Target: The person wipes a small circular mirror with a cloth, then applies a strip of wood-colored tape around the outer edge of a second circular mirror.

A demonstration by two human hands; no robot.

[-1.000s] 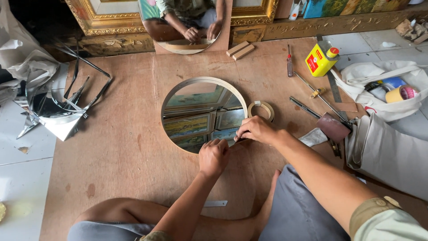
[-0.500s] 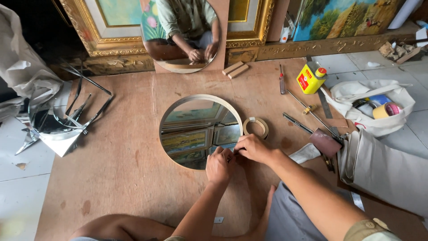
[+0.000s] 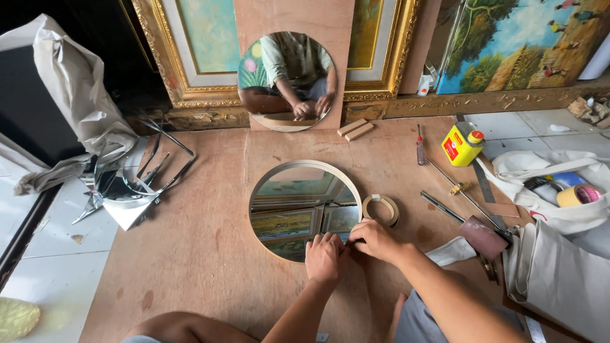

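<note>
A person seated on a plywood board (image 3: 210, 254) on the floor works at the near edge of a round mirror (image 3: 298, 206) lying flat, reflecting framed paintings. The left hand (image 3: 325, 257) presses down on the mirror's near rim, fingers curled and steadying it, gripping nothing that shows. The right hand (image 3: 376, 240), just right of it, pinches at the same rim; whether it holds a strip of edging or only the rim, the picture does not show. A roll of pale edging tape (image 3: 381, 208) lies touching the mirror's right side, within easy reach. Further right of the mirror sit a yellow can (image 3: 462, 145), a screwdriver (image 3: 420, 145) and long metal tools (image 3: 459, 190). Beyond the mirror a second round mirror (image 3: 287, 79) leans upright against gilt frames. Left of the mirror lie offcuts of mirror glass (image 3: 124, 190).
</note>
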